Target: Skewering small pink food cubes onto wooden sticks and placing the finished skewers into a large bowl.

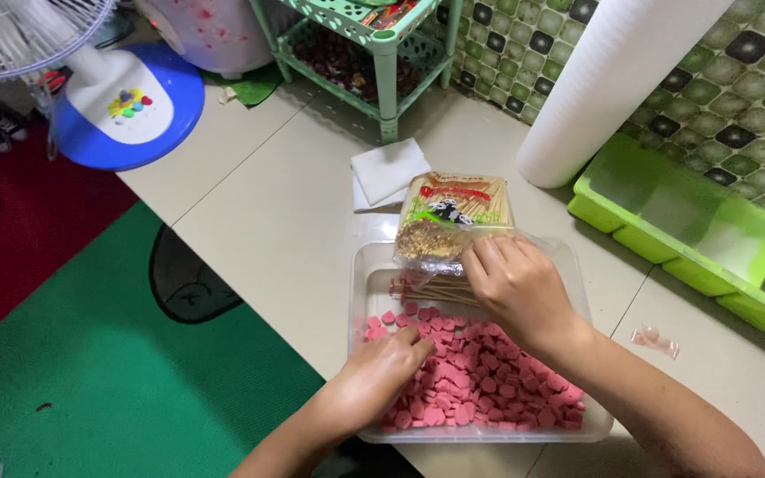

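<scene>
A clear plastic tray (360,292) on the tiled floor holds many small pink pieces (489,372). My left hand (382,372) rests palm down among the pink pieces at the tray's left side; whether it grips any is hidden. My right hand (515,283) is closed on the open end of a clear bag of thin wooden sticks (453,217), which lies across the tray's far rim. Several sticks (431,290) with pink pieces on them lie in the tray under the bag.
A folded white cloth (387,173) lies beyond the bag. A white roll (613,80) stands far right, beside a green bin (692,230). A green shelf rack (382,53), a fan base (130,106) and a green mat (108,354) surround the spot. A small wrapper (654,339) lies at right.
</scene>
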